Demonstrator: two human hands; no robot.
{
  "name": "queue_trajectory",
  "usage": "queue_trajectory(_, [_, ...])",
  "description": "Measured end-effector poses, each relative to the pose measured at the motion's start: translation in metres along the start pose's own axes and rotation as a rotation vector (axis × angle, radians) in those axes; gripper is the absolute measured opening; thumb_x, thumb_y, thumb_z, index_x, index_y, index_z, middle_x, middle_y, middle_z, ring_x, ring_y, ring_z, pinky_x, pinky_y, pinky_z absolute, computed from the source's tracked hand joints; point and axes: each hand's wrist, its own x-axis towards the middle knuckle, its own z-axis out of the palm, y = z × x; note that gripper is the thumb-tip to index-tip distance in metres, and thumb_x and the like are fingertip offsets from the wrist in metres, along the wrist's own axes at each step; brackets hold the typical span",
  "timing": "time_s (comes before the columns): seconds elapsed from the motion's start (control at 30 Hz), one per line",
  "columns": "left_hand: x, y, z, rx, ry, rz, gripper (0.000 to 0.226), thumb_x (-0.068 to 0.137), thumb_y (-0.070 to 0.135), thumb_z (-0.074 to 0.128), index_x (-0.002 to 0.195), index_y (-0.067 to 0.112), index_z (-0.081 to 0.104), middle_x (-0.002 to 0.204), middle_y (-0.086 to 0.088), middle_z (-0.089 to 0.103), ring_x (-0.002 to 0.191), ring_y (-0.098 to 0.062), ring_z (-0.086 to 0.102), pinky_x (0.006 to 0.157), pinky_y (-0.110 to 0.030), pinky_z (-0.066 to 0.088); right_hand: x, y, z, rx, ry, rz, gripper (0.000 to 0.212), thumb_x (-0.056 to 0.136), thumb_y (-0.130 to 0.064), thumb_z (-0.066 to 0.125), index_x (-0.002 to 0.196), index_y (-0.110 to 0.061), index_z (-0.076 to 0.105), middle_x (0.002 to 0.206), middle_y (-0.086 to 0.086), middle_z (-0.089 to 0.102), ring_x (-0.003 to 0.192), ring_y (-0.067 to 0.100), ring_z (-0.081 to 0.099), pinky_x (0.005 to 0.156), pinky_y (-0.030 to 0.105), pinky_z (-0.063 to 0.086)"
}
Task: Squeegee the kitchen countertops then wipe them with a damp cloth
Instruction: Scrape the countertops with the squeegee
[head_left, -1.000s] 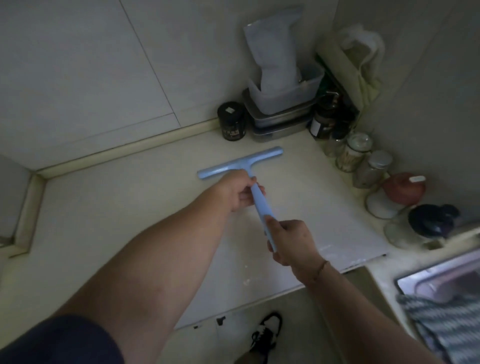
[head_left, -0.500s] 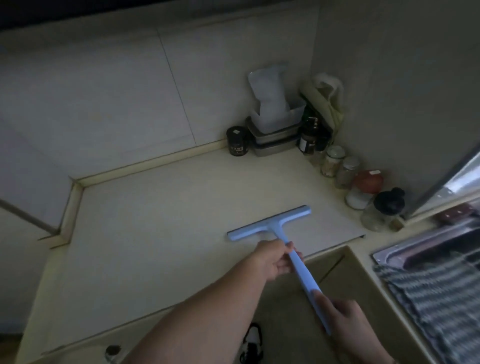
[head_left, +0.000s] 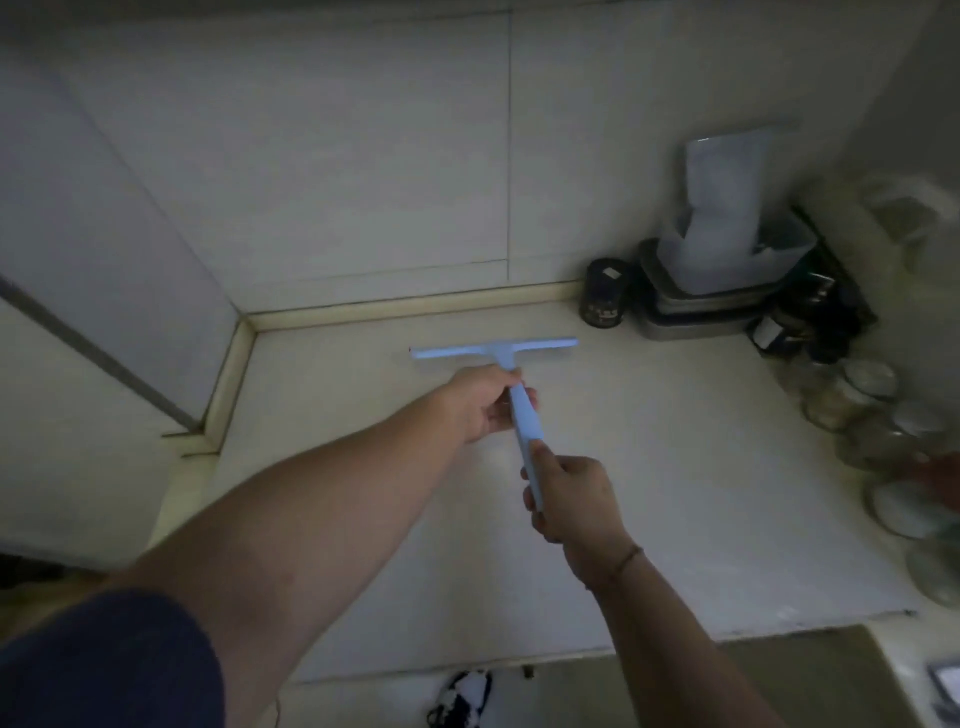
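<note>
Blue squeegee (head_left: 496, 351) lies blade-down on the countertop (head_left: 675, 493) toward twelve o'clock; left hand (head_left: 480, 402) and right hand (head_left: 574, 501) both grip its handle.

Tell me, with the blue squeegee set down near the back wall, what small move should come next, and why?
Probably a steady pull of the squeegee straight back toward the front edge. Its blade lies flat on the countertop close to the back wall, the left hand grips the handle near the blade and the right hand grips its end, and unswept counter lies between blade and person.
</note>
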Motion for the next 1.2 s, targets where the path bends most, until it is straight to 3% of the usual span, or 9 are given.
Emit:
queue_trajectory(0.17, [0.054, 0.042, -0.031, 0.028, 0.001, -0.011, 0.013, 0.100, 0.013, 0.049, 0.104, 0.001, 0.052, 0.067, -0.011, 0.065, 0.042, -0.015, 0.064, 0.042, -0.026, 0.054, 0.063, -0.022, 0.041, -0.030, 0.038, -0.002, 0.043, 0.095, -0.031, 0.055, 0.061, -0.005, 0.060, 0.053, 0.012, 0.052, 0.034, 0.018, 0.041, 0.034, 0.016, 0.029])
queue_trajectory(0.3, [0.074, 0.046, -0.040, 0.053, -0.018, -0.041, 0.014, 0.100, 0.016, 0.049, 0.098, 0.003, 0.053, 0.065, -0.009, 0.065, 0.043, -0.013, 0.064, 0.042, -0.025, 0.054, 0.085, -0.023, 0.052, -0.043, 0.061, 0.008, 0.042, 0.095, -0.031, 0.056, 0.064, -0.003, 0.060, 0.052, 0.011, 0.052, 0.030, 0.016, 0.040, 0.033, 0.016, 0.028])
queue_trajectory(0.37, [0.074, 0.040, -0.043, 0.073, -0.036, -0.054, 0.016, 0.100, 0.017, 0.050, 0.107, 0.002, 0.053, 0.072, -0.010, 0.065, 0.049, -0.015, 0.065, 0.042, -0.025, 0.054, 0.080, -0.018, 0.052, -0.053, 0.066, 0.027, 0.042, 0.095, -0.031, 0.056, 0.066, -0.001, 0.060, 0.053, 0.012, 0.051, 0.030, 0.016, 0.038, 0.033, 0.015, 0.027])
queue_trajectory(0.43, [0.067, 0.030, -0.043, 0.104, -0.069, -0.082, 0.015, 0.101, 0.016, 0.048, 0.109, 0.004, 0.052, 0.077, -0.011, 0.064, 0.052, -0.016, 0.065, 0.044, -0.027, 0.055, 0.066, -0.008, 0.049, -0.069, 0.074, 0.043, 0.042, 0.095, -0.032, 0.055, 0.067, -0.001, 0.061, 0.054, 0.012, 0.051, 0.032, 0.016, 0.038, 0.034, 0.015, 0.027])
queue_trajectory(0.63, [-0.001, -0.045, -0.029, 0.185, -0.142, -0.165, 0.022, 0.103, 0.013, 0.041, 0.083, 0.007, 0.049, 0.048, -0.005, 0.064, 0.041, -0.013, 0.063, 0.046, -0.029, 0.054, -0.028, 0.055, 0.018, -0.105, 0.099, 0.090, 0.044, 0.092, -0.033, 0.058, 0.064, 0.000, 0.064, 0.050, 0.009, 0.052, 0.037, 0.018, 0.040, 0.038, 0.020, 0.031])
queue_trajectory(0.77, [-0.062, -0.113, -0.018, 0.183, -0.193, -0.224, 0.018, 0.102, 0.009, 0.041, 0.085, 0.007, 0.049, 0.073, -0.013, 0.063, 0.042, -0.016, 0.064, 0.041, -0.030, 0.054, -0.114, 0.104, -0.007, -0.161, 0.145, 0.104, 0.049, 0.093, -0.033, 0.057, 0.067, 0.007, 0.066, 0.048, 0.006, 0.054, 0.038, 0.016, 0.044, 0.040, 0.020, 0.033])
queue_trajectory(0.93, [-0.116, -0.177, -0.006, 0.172, -0.225, -0.244, 0.015, 0.101, 0.014, 0.046, 0.096, 0.002, 0.053, 0.078, -0.015, 0.066, 0.055, -0.019, 0.068, 0.049, -0.032, 0.058, -0.180, 0.154, -0.033, -0.238, 0.186, 0.117, 0.054, 0.092, -0.042, 0.056, 0.066, 0.006, 0.065, 0.046, 0.003, 0.056, 0.041, 0.016, 0.046, 0.046, 0.027, 0.035])
queue_trajectory(1.03, [-0.128, -0.180, -0.003, 0.134, -0.204, -0.211, 0.015, 0.100, 0.015, 0.050, 0.100, 0.000, 0.054, 0.079, -0.015, 0.066, 0.055, -0.019, 0.068, 0.046, -0.031, 0.057, -0.187, 0.159, -0.036, -0.230, 0.195, 0.041, 0.055, 0.094, -0.040, 0.055, 0.062, 0.005, 0.062, 0.046, 0.004, 0.053, 0.041, 0.015, 0.046, 0.049, 0.030, 0.036])
queue_trajectory(1.2, [-0.123, -0.135, -0.026, 0.032, -0.214, -0.127, 0.016, 0.098, 0.015, 0.053, 0.087, 0.005, 0.055, 0.065, -0.010, 0.067, 0.050, -0.017, 0.066, 0.047, -0.028, 0.056, -0.167, 0.126, -0.009, -0.117, 0.199, -0.048, 0.052, 0.094, -0.035, 0.056, 0.064, 0.007, 0.062, 0.048, 0.005, 0.052, 0.043, 0.017, 0.043, 0.047, 0.027, 0.032])
